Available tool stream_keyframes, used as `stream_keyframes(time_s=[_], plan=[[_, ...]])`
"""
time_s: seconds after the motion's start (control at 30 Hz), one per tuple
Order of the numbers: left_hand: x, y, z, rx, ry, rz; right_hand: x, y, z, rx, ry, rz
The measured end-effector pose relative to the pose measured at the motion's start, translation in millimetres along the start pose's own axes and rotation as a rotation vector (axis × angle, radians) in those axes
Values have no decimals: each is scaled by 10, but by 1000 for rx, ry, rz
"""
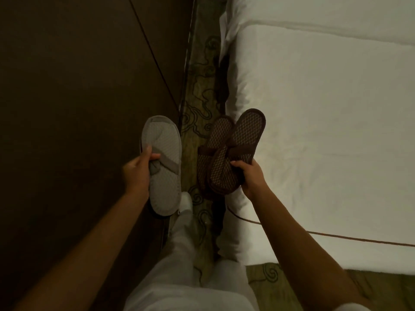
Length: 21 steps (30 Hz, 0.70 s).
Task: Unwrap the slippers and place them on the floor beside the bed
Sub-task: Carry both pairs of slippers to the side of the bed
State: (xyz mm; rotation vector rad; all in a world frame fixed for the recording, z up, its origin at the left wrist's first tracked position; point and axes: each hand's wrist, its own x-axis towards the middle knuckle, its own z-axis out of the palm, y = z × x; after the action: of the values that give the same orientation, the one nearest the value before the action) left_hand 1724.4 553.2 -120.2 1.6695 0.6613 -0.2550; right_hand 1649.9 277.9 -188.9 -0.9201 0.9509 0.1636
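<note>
My left hand [140, 170] grips a pale grey pair of slippers [162, 158], stacked sole up and bound by a grey band around the middle. My right hand [251, 176] holds a dark brown pair of slippers [226, 153], fanned apart, with a brown band across their middle. Both pairs hang in the air over the narrow strip of patterned carpet [199, 93] between the dark wall and the bed [325, 131].
A dark wooden wall panel [78, 86] runs along the left. The white bed fills the right, with a brown piping line [336, 237] near its foot. My legs in pale trousers [186, 254] and a white shoe [186, 199] stand on the carpet strip.
</note>
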Motion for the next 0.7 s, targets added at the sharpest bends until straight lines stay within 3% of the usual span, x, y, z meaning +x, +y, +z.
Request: stream_keyframes(time_s=[0.27,0.53,0.7], plan=[[1119,-341,155,78,45,-71,1192,368,620,-114,101,15],[2183,-1430,664,110,124,-111,2931,1220,635,-277,104,147],[2906,-1994,1087,76,115,-111,3871,1657,594,-244,184,211]])
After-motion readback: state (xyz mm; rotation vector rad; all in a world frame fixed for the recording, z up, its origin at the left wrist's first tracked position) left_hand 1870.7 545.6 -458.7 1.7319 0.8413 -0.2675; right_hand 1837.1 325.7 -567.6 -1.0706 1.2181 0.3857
